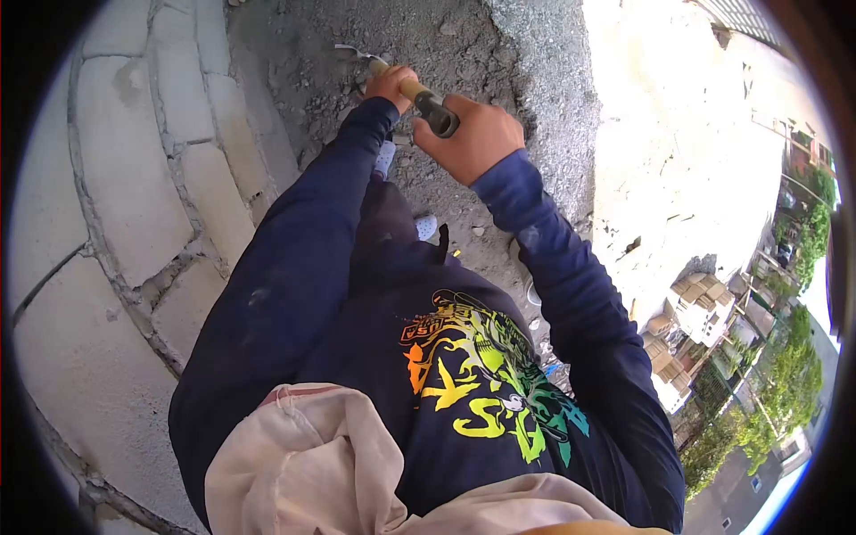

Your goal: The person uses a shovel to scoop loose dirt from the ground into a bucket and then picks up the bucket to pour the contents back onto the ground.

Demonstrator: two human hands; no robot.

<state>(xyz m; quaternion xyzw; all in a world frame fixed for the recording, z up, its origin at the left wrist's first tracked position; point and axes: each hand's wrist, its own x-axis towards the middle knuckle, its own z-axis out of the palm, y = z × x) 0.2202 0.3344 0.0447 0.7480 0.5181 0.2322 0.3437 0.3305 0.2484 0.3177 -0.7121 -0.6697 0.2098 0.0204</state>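
A long-handled tool (412, 89) with a wooden shaft and a dark grip end points down toward the grey, gravelly ground. Its metal head (357, 53) shows at the top, by the loose dirt. My left hand (390, 87) is wrapped round the wooden shaft, lower down and nearer the metal head. At the upper end, my right hand (474, 135) has its fingers curled round the dark grip. Both arms are in dark blue sleeves and reach forward from my body.
A wall of large pale blocks (120, 152) rises on the left. A heap of grey gravel (553, 98) lies right of the tool. Stacked tan blocks (700, 292), a fence and green trees stand far right. My shoes (426, 227) are on the dirt below.
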